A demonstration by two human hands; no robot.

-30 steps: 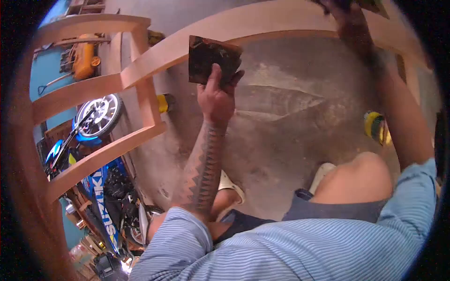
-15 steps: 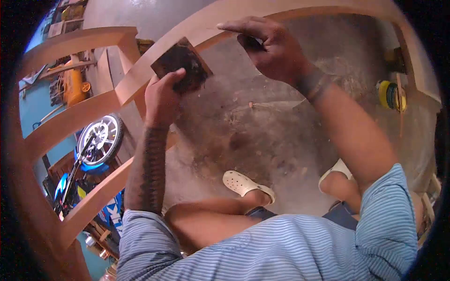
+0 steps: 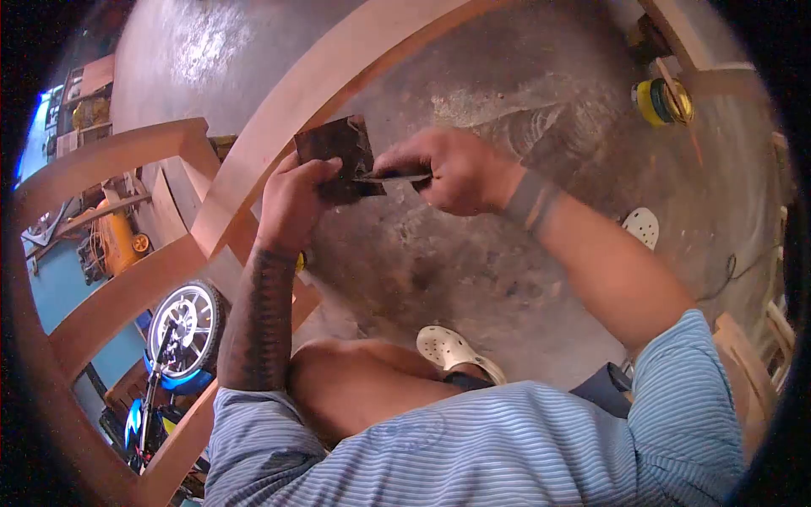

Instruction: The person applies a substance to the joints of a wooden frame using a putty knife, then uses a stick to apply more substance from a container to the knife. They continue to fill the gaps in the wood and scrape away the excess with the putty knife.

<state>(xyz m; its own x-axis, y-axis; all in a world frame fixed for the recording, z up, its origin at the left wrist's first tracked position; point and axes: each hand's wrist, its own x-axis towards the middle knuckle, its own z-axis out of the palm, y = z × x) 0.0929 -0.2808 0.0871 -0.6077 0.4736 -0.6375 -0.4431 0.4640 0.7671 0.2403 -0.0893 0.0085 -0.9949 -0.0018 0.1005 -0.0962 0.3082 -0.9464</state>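
My left hand (image 3: 291,203) holds a dark, flat square piece (image 3: 336,152) with the thumb across its face. The piece has smeared, worn marks near its right side. At its lower right edge is my right hand (image 3: 443,171), fingers closed round a small thin item (image 3: 393,177) whose tip meets the square piece. What that item is, I cannot make out. Behind the left hand runs a curved wooden rail (image 3: 283,118), part of a large wooden frame.
Wooden slats (image 3: 127,287) of the frame stand at the left, with a motorcycle wheel (image 3: 183,329) and an orange machine (image 3: 118,241) beyond them. A yellow-green roll (image 3: 657,103) lies at upper right. A cream clog (image 3: 456,351) is on the concrete floor (image 3: 507,279).
My right hand has come down and left to the square piece, its fingers now closed on the thin item. The piece has tilted, and the view has shifted.
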